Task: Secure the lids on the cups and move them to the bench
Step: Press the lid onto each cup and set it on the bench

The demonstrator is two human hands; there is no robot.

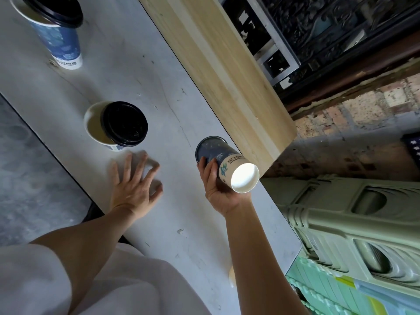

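Note:
My right hand [217,189] grips a blue paper cup [221,154] tipped over, its white base facing me and its dark lidded end [205,144] down near the grey table [159,83], close to the edge of the light wooden bench [216,55]. My left hand [134,187] hovers over the table with fingers spread, holding nothing. Just beyond it stands a second cup [94,123] with a black lid [124,123] lying askew over part of its mouth. At the far left a third blue cup [62,42] also carries a black lid [56,9] set off-centre.
Green plastic barrier panels [354,214] and coloured foam mats [336,292] lie right of the table. Brick paving [354,114] and a dark metal grille [318,26] sit past the bench. A concrete floor [27,169] runs along the table's left side.

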